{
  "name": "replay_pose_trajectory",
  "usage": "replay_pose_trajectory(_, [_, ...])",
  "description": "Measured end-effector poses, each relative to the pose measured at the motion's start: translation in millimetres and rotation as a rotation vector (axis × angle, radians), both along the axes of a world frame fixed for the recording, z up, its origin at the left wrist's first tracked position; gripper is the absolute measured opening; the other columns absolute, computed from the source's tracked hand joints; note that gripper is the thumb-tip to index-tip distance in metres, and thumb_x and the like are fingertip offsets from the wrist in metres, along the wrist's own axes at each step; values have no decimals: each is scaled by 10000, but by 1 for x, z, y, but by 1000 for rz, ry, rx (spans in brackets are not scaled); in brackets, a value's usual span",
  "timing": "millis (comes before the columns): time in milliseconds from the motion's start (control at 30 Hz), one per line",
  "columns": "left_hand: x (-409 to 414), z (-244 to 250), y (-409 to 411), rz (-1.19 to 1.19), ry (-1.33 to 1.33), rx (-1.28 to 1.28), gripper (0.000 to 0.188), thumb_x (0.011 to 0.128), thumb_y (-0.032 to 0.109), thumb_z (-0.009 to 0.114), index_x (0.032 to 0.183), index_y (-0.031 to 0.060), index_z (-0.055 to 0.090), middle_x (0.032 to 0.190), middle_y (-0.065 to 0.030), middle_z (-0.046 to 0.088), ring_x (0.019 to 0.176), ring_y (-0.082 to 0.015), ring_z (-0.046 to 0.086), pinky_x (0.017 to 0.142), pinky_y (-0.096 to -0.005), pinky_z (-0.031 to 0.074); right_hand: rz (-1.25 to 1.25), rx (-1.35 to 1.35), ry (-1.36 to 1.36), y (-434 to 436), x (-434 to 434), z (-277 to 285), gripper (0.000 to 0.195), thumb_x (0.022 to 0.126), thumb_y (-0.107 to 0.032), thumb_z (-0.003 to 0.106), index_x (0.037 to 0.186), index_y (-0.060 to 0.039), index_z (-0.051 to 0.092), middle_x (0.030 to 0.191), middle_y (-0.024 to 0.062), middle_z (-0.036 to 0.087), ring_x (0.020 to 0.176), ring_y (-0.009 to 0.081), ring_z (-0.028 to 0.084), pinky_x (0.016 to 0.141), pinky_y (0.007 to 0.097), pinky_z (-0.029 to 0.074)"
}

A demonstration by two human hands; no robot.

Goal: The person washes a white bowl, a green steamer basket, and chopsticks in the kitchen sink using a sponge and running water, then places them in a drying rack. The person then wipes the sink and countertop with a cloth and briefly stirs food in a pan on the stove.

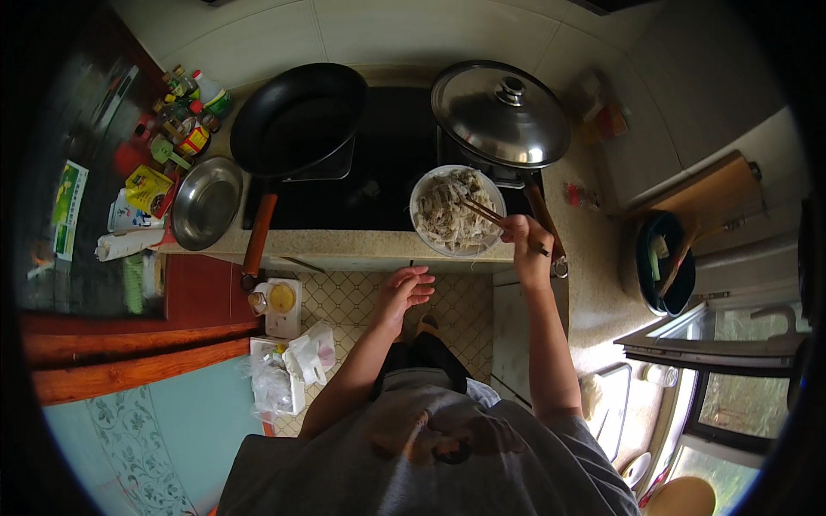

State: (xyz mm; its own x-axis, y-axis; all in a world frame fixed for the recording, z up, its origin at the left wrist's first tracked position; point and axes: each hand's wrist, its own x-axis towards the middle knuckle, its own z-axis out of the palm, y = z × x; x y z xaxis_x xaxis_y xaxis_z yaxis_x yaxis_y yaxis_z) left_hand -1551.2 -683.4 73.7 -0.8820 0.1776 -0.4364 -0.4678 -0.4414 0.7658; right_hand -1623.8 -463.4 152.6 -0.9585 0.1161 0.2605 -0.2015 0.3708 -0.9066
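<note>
My right hand grips a pair of wooden chopsticks, whose tips rest in shredded pale food that fills a white bowl. The bowl sits at the front edge of the black cooktop, below a wok covered by a shiny metal lid. Nothing is in my left hand, which hovers in front of the counter edge with its fingers apart, to the left of and below the bowl.
A black frying pan stands at the left of the cooktop, its wooden handle jutting over the counter edge. Beside it are a metal basin and several sauce bottles. At right are the wok's handle and a dark bin.
</note>
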Motion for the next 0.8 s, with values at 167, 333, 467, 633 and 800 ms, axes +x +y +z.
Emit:
replay_pose_trajectory(167, [-15,13,11,70,4,-26,269,891,190,476,1102,31,530,985,-105,617,812,-167,619,707,-278,496,-59,-153,51,20,-10,0,486,943,-352,362,821,63,584,760,130,624,620,175,618,604,278,528])
replay_pose_trajectory(333, [-23,21,12,125,46,7,260,901,178,466,1105,29,530,986,-107,616,826,-172,617,719,-283,498,-100,-270,-12,24,-10,10,541,945,-386,323,829,80,572,756,152,618,601,204,624,605,290,528])
replay_pose_trajectory(467, [-25,34,4,171,59,0,270,884,157,477,1099,1,523,973,-134,611,843,-205,615,739,-315,497,-124,-400,-5,8,-11,35,592,940,-440,282,844,79,551,764,180,613,604,238,628,604,307,525])
replay_pose_trajectory(633, [-28,64,-17,155,171,17,247,901,152,454,1092,19,535,1000,-126,603,858,-201,609,761,-305,488,25,-473,155,-46,-37,63,589,942,-434,279,858,79,556,791,177,614,633,265,630,622,321,514])
replay_pose_trajectory(800, [-23,102,-62,144,280,-49,238,919,141,422,1081,8,534,991,-129,602,861,-183,597,783,-297,475,222,-418,134,-146,-92,81,509,944,-381,342,862,58,586,803,140,620,670,211,626,628,288,499])
